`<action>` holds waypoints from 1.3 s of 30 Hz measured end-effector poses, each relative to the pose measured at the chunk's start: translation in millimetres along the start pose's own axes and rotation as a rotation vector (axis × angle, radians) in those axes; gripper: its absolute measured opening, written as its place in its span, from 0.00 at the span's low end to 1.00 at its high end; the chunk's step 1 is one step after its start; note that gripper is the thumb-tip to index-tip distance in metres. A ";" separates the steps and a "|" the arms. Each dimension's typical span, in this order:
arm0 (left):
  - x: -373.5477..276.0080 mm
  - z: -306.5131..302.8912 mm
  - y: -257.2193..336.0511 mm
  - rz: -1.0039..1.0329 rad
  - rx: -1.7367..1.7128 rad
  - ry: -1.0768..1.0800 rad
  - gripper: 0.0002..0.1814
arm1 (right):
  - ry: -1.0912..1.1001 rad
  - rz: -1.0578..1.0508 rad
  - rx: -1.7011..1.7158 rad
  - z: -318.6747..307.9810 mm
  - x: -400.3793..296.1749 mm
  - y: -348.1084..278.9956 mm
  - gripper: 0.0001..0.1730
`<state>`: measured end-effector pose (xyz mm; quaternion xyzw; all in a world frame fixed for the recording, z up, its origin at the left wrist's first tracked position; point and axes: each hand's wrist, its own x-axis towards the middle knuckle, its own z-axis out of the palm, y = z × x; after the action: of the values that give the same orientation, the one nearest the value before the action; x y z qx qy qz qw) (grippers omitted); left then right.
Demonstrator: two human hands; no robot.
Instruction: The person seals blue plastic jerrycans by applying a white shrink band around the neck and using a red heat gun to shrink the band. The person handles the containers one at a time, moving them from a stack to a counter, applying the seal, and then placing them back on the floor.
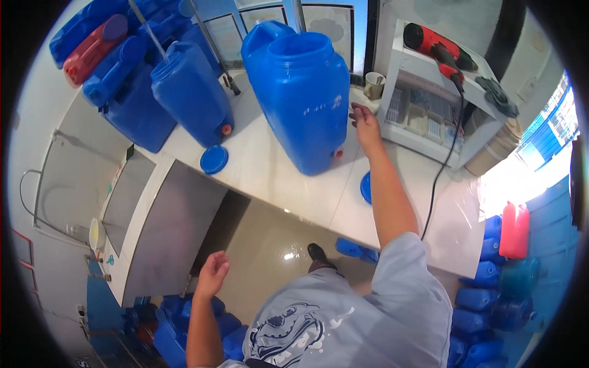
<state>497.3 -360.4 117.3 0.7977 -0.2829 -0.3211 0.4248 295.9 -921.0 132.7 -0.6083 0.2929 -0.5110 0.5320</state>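
Observation:
A large blue plastic jerrycan with an uncapped wide mouth stands upright on the white tiled counter. A small red spigot or plug sits low on its side. Just right of the jerrycan is my right hand, empty, its fingers apart; whether the fingertips touch the plastic I cannot tell. Partly behind my right forearm lies a blue screw lid. My left hand hangs empty over the floor, away from the counter, its fingers loosely curled. A second uncapped blue jerrycan stands to the left, near another blue lid.
A red and black heat gun lies on a white cabinet, its black cord trailing over the counter. A mug stands beside the cabinet. More jerrycans crowd the back left. Blue containers stack at right.

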 end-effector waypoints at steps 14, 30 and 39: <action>303.3 35.4 400.2 1.103 0.479 0.338 0.26 | -0.424 0.455 0.222 43.8 121.9 41.7 0.28; 395.1 90.7 462.8 1.396 0.593 0.611 0.12 | -0.234 0.487 0.331 27.9 123.4 39.9 0.27; 372.4 -10.4 391.5 1.285 0.419 0.341 0.20 | -0.001 0.376 0.500 16.8 96.6 10.6 0.27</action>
<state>671.3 -812.4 357.0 0.5768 -0.6842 0.1848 0.4061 343.1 -1004.9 154.2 -0.3941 0.2650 -0.4596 0.7505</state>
